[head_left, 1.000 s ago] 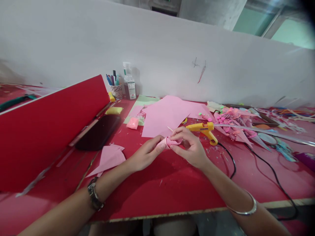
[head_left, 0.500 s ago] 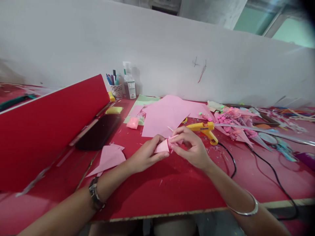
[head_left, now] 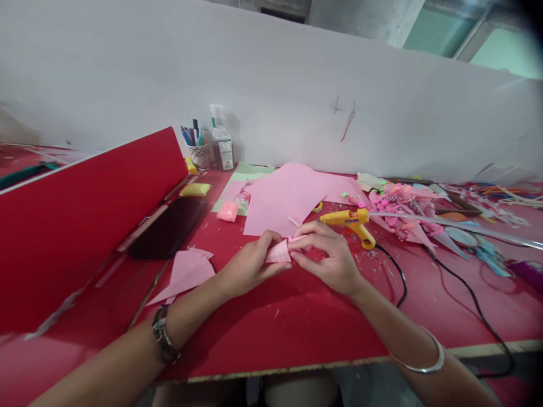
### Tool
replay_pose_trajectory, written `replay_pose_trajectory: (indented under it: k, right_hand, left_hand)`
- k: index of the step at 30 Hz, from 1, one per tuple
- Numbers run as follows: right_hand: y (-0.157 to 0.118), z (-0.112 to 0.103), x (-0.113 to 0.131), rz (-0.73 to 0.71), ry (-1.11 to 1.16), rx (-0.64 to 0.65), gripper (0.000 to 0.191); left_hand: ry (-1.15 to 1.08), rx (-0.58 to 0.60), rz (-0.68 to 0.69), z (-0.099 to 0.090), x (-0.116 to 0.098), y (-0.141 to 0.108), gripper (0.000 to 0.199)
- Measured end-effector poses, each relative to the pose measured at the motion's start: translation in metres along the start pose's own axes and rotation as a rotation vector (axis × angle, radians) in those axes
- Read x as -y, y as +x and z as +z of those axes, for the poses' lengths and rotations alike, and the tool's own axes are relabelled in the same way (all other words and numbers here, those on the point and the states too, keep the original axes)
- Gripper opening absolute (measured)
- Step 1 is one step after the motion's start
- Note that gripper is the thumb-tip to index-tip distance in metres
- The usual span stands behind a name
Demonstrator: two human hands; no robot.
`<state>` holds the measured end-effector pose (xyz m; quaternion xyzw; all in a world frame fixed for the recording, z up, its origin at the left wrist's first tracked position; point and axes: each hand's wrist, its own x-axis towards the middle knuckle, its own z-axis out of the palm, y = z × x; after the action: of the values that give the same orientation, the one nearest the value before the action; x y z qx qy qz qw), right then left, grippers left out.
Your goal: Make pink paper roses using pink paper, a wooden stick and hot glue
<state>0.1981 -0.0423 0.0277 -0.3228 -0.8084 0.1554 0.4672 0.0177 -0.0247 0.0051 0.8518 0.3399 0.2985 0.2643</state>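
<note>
Between my hands is a small rolled piece of pink paper (head_left: 279,252), held just above the red table. My left hand (head_left: 253,261) pinches its left part between thumb and fingers. My right hand (head_left: 330,255) closes on the right end, fingertips at the paper's edge. A thin white stick (head_left: 293,221) pokes up beside my right fingers; its lower end is hidden. Behind the hands lie large pink paper sheets (head_left: 282,195). Cut pink pieces (head_left: 193,272) rest left of my left hand.
A yellow glue gun (head_left: 357,221) with a black cord lies right of my hands. Farther right is a pile of pink cones (head_left: 403,209). A dark phone (head_left: 167,229), a red board (head_left: 93,220), a pen cup (head_left: 199,156) and a bottle (head_left: 223,148) stand or lie left.
My right fingertips have shifted slightly on the pink paper, and its edges now sit closer together. The view has moved very slightly.
</note>
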Motion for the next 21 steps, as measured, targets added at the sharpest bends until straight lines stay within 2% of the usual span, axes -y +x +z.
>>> replay_pose_trajectory:
  k: [7, 21]
  right_hand:
    - [-0.001, -0.0009, -0.0006, -0.042, -0.041, 0.033, 0.011]
    - [-0.0015, -0.0009, -0.0014, -0.024, -0.072, 0.084, 0.009]
  left_hand:
    - [-0.014, 0.019, 0.004, -0.001, 0.0012, 0.0006, 0.026]
    - [0.189, 0.019, 0.02, 0.0001, 0.0041, -0.0003, 0.032]
